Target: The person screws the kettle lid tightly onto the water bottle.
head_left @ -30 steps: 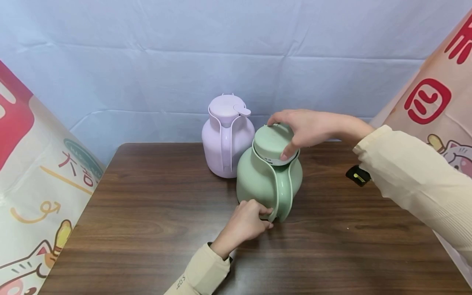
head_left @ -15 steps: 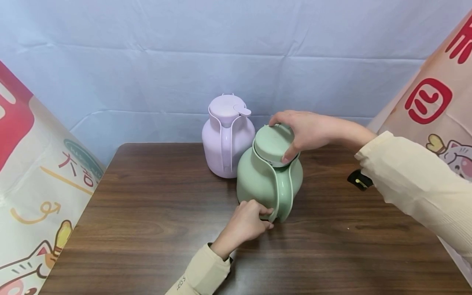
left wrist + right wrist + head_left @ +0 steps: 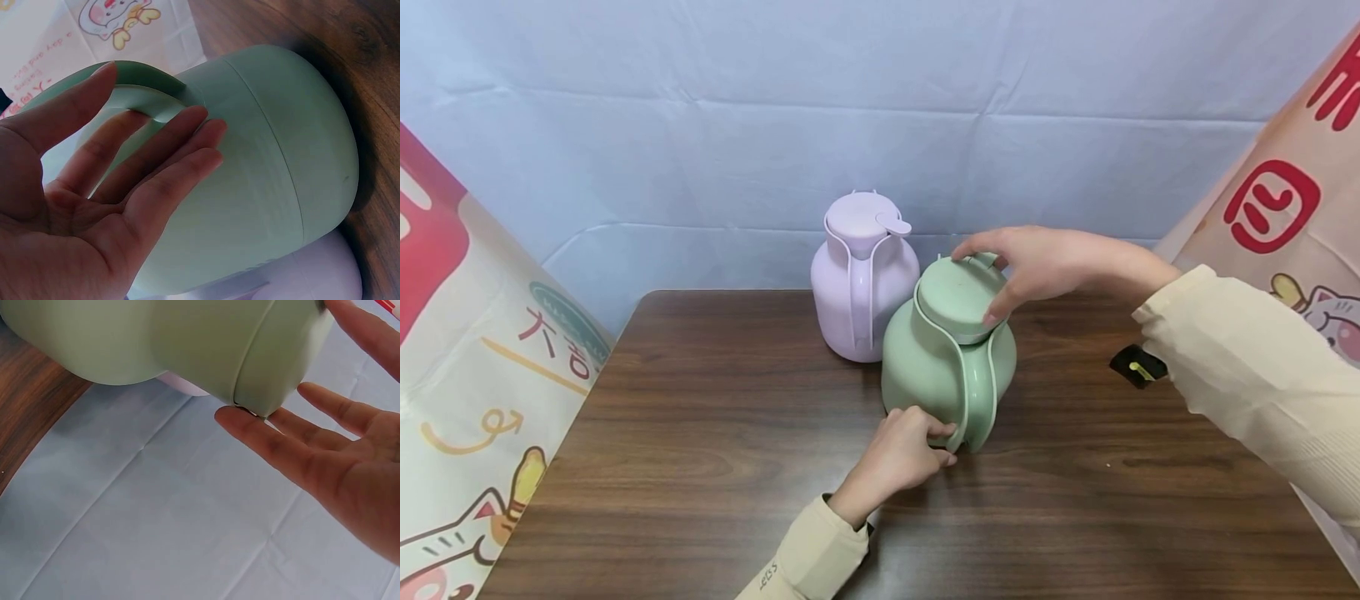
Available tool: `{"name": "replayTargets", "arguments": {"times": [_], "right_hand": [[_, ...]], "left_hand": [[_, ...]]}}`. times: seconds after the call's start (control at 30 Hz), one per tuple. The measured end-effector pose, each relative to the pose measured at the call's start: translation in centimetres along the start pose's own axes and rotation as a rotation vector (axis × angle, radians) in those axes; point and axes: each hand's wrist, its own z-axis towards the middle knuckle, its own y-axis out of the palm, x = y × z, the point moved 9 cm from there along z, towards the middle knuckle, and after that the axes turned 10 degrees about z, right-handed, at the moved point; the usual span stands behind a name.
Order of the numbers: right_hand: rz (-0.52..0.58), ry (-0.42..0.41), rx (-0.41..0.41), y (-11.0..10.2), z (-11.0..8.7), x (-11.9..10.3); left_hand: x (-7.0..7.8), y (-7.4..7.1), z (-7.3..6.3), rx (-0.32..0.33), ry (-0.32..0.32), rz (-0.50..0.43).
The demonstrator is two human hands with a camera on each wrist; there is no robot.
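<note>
A pale green thermos jug (image 3: pixel 917 375) stands upright on the wooden table, its handle (image 3: pixel 977 392) turned toward me. My left hand (image 3: pixel 902 450) holds the handle low down. In the left wrist view the thumb lies along one side of the green handle (image 3: pixel 140 70), and a finger reaches behind it. My right hand (image 3: pixel 1037 262) grips the jug's round lid (image 3: pixel 957 292) from the right, thumb at the front edge and fingers at the far edge. From the right wrist, the fingertips show at the rim of the lid (image 3: pixel 269 362).
A lilac thermos jug (image 3: pixel 835 292) stands close behind the green one, to its left, with its handle facing forward. Pale blue cloth (image 3: pixel 737 167) hangs behind the table (image 3: pixel 722 467). Printed cloths (image 3: pixel 490 400) hang at both sides.
My right hand has shifted slightly right, its thumb moving along the lid's front edge. The lid's side markings have gone from sight. My left hand and the jug body stay put.
</note>
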Motion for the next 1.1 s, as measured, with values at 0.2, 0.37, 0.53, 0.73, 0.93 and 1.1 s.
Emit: {"name": "replayTargets", "arguments": {"times": [0.2,0.37,0.53,0.73,0.93,1.1], "right_hand": [[-0.003,-0.03,-0.036,0.1,-0.1,0.0],[0.0,-0.045,-0.047,0.1,-0.2,0.2],[-0.026,-0.041,-0.028,-0.1,-0.2,0.4],[-0.052,-0.018,-0.012,-0.3,0.0,0.8],[-0.059,-0.008,0.018,-0.8,-0.2,0.8],[-0.08,0.013,0.042,-1.1,-0.4,0.8]], "left_hand": [[0.0,0.0,0.0,0.002,-0.002,0.005],[0.0,-0.1,0.0,0.002,-0.004,0.005],[0.0,-0.1,-0.1,0.006,-0.001,0.008],[0.0,-0.1,0.0,0.007,-0.005,0.007],[0.0,-0.1,0.0,0.007,-0.001,0.008],[0.0,-0.1,0.0,0.007,-0.003,0.012]]}}
